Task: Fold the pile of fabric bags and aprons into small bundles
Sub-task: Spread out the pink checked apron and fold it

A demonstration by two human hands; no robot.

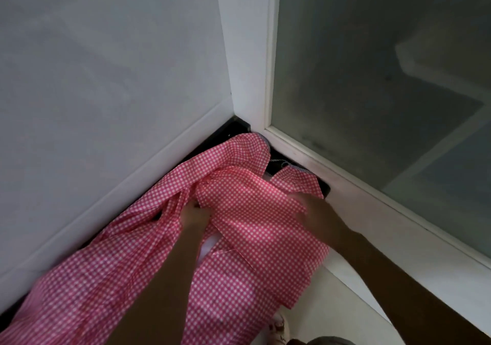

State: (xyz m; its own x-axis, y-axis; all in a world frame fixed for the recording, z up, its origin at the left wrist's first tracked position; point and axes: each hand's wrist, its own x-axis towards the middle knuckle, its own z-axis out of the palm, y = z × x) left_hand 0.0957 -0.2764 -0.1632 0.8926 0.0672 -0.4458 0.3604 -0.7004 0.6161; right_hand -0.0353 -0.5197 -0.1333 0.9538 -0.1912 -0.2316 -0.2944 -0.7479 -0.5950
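Clutching pink checked fabric (255, 212), left hand (195, 216) nears right hand (317, 213).

A white wall (106, 65) meets a frosted window (385, 79) at a corner.

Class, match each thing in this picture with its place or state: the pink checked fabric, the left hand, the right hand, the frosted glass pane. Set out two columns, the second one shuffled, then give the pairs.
Column one:
1 pink checked fabric
2 left hand
3 right hand
4 frosted glass pane

Column two:
A upper right, above the white ledge
B grips a bunched fold, left of the middle
C spread over the dark surface in the corner
D at the fabric's right edge, blurred

Pairs: 1-C; 2-B; 3-D; 4-A
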